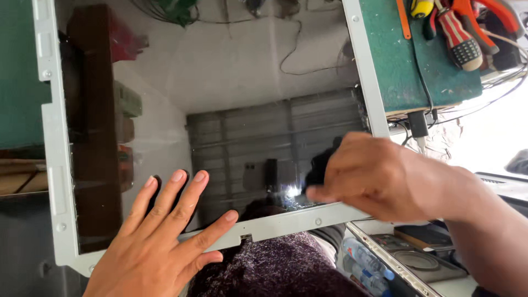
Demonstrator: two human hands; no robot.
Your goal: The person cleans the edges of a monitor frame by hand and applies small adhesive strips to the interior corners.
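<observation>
Two hands working on bare display panel (220, 110), tilted between lap and green desk (396, 60). Left hand (159, 242) lying flat, fingers spread, bracing glass. Right hand (368, 176) pinching dark cloth (322, 165), wiping near lower metal frame (291, 220). Advice: keeping pressure light, strokes overlapping, panel steady.

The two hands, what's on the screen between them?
Head view: between the left hand and right hand is only bare glossy screen, showing reflections and a bright glare spot.
</observation>
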